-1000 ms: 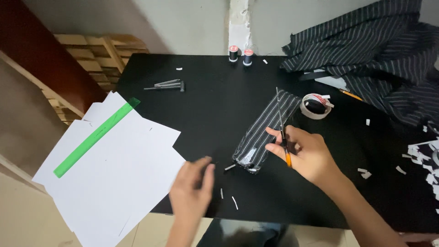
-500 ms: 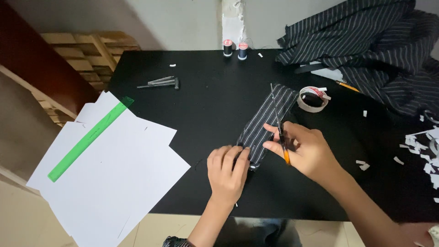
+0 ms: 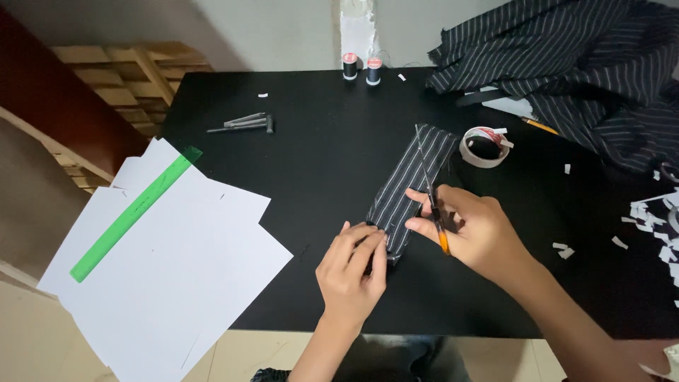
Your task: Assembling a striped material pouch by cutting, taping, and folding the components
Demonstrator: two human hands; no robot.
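A narrow strip of black striped fabric lies on the black table. My left hand pinches the strip's near end with its fingertips. My right hand grips orange-handled scissors, whose blades point up along the strip's right side.
White paper sheets with a green ruler overhang the table's left edge. A tape roll, two thread spools, a grey metal tool, a pile of striped cloth and paper scraps lie around.
My left hand has moved from the table's front edge up to the strip's near end and taken hold of it. My right hand stayed on the scissors.
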